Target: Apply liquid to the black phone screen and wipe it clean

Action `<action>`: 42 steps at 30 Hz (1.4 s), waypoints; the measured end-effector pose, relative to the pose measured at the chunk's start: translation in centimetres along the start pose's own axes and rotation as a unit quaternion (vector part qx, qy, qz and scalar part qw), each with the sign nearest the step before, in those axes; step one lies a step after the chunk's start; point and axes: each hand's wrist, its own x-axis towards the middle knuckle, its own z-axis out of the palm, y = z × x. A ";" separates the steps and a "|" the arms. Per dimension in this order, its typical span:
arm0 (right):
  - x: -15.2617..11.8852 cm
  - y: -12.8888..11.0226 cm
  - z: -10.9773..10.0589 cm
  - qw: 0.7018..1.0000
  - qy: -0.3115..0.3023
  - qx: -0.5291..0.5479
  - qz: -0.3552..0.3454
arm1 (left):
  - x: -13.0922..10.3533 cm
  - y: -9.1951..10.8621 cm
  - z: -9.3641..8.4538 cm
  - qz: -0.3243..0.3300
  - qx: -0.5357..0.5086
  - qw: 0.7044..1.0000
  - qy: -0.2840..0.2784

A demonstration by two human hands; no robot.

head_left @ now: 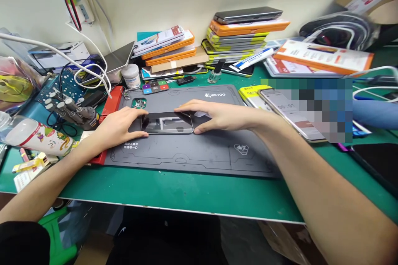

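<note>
R forearm (306, 165), phone (168, 125) btwn L/R fingers (193, 104), room nr mat (199, 153) edge

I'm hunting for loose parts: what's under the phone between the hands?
The grey mat shows around the phone; whatever lies directly beneath it is covered and cannot be seen.

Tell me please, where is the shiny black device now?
In the head view, the device is left of centre, over the grey mat, between the left hand and the right hand.
</note>
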 end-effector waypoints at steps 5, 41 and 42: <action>-0.2 0.1 -0.1 1.000 0.013 -0.004 0.004 | 0.0 0.1 0.0 -0.029 -0.035 0.999 0.010; 3.0 -0.5 3.6 0.976 0.214 -0.039 0.014 | 0.3 0.2 0.1 -0.031 -0.036 0.999 0.000; 3.2 -0.4 3.7 0.974 0.222 -0.035 0.018 | 0.3 0.2 0.0 -0.030 -0.036 0.999 0.001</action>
